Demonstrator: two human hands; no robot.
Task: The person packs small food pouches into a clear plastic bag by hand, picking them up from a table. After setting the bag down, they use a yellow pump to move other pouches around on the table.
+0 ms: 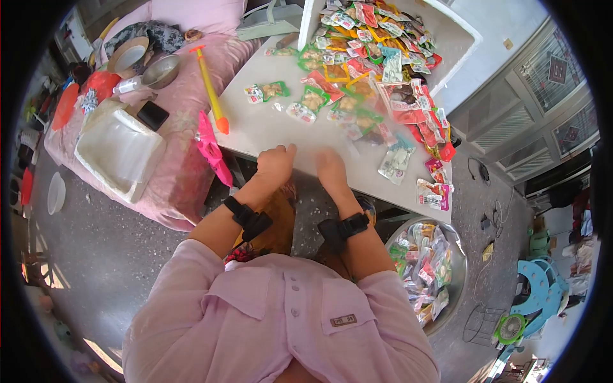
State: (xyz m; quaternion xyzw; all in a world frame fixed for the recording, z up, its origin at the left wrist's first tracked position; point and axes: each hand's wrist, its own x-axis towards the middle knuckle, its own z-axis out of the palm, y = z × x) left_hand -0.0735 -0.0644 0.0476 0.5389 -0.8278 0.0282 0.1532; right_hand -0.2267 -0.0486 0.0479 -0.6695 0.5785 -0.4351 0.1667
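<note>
My left hand (pixel 276 165) is curled closed over the front edge of the white table (pixel 255 131); whatever it may hold is hidden. Close beside it, my right hand (pixel 330 168) is smeared by motion, so its fingers cannot be read. Beyond the hands lie small sealed snack packets, among them a green-edged packet (pixel 308 104) and, apart to the left, another green packet (pixel 266 92). A pale, clear packet (pixel 396 161) rests right of my right hand. Red packets (pixel 429 131) line the table's right side.
A white foam box (pixel 469 41) at the back spills a heap of packets onto the table. A metal basin (pixel 461 274) of packets stands on the floor at right. On the pink bed at left are a foam tray (pixel 118 153) and a yellow toy-like stick (pixel 209 86).
</note>
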